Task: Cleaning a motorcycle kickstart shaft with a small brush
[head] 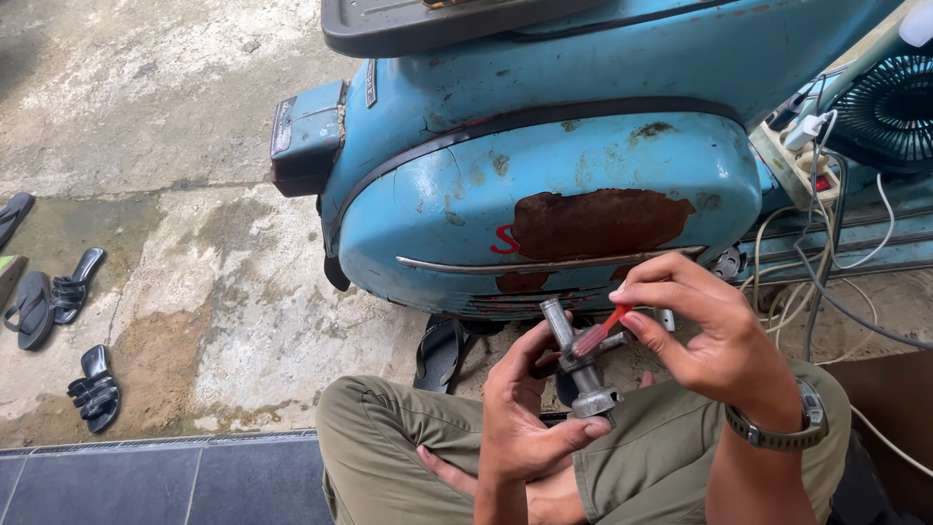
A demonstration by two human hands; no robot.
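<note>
My left hand [525, 408] grips a small grey metal valve-like part [581, 365] with a tube sticking up, held above my lap. My right hand [705, 331], with a watch on its wrist, pinches a thin red-tipped tool [601, 332] whose tip touches the side of the metal part. Both hands hover over my crossed legs in olive trousers [408, 428]. Just beyond them stands an old blue scooter [544, 194] with a large rust patch on its side panel.
Black sandals [58, 297] lie on the stained concrete at left, one more [439, 352] under the scooter. A power strip with plugs and tangled white cables [826, 224] sits at right beside a fan [889, 112]. Dark tiles [155, 481] lie near left.
</note>
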